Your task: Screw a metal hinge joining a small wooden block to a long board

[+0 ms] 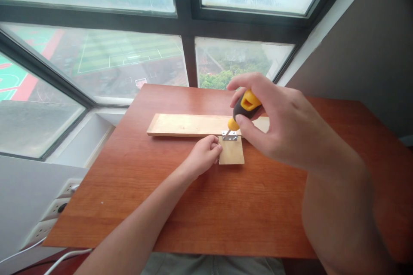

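My right hand (274, 120) is closed round the handle of a yellow and black screwdriver (245, 107), tilted with its shaft pointing down and left. Its tip reaches a small silver metal hinge (229, 135); whether it sits in a screw is too small to tell. The hinge lies where a long pale wooden board (183, 124) meets a small square wooden piece (231, 152). At the left edge of that small piece, the fingers of my left hand (208, 152) are closed on it. My right hand hides part of the long board's right end.
The reddish-brown wooden table (193, 210) stands against large windows with dark frames (187, 25). Power sockets (54, 208) and white cables (67, 258) are beside its left edge. A grey wall (364, 51) rises on the right.
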Motion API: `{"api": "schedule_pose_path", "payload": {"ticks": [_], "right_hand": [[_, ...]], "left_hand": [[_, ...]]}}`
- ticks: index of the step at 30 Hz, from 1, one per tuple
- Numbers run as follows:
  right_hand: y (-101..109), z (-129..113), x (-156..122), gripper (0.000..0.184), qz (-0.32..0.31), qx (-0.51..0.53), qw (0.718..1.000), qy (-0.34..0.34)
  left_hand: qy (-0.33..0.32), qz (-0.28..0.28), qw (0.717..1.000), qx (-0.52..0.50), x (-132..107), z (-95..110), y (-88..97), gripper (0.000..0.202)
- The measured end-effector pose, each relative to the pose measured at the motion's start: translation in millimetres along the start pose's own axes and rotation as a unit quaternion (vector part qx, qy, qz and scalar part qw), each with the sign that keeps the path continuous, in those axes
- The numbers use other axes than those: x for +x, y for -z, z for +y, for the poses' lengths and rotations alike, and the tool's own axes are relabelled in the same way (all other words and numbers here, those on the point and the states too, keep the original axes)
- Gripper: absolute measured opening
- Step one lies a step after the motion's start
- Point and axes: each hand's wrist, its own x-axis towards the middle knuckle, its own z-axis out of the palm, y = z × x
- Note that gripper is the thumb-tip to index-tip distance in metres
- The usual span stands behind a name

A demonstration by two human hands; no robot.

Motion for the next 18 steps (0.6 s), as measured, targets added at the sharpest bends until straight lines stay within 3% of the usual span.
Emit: {"api": "schedule_pose_path", "payload": {"ticks": [5, 11, 16, 18], "right_hand": [[-2.6, 5.4, 3.3, 0.031, 0.055, -0.076, 0.994, -0.049], [8.8, 6.2, -2.7, 0.042, -0.020, -0.003, 1.000, -0.022], [5.3, 9.5, 0.7, 0.030, 0.039, -0.104, 0.992, -0.054], [4.0, 9.3, 2.1, 0.030, 0.050, -0.097, 0.992, -0.062]], "left_hand": [[0.000, 0.006, 1.000, 0.002, 0.6, -1.1, 0.2, 0.007], [0.005, 0.006, 1.000, -0.002, 0.7, -1.7, 0.1, 0.008], [-0.001, 0.009, 1.000, 0.003, 0.4, -1.5, 0.5, 0.008], [0.001, 0.007, 1.000, 0.002, 0.3, -1.2, 0.5, 0.008]]}}
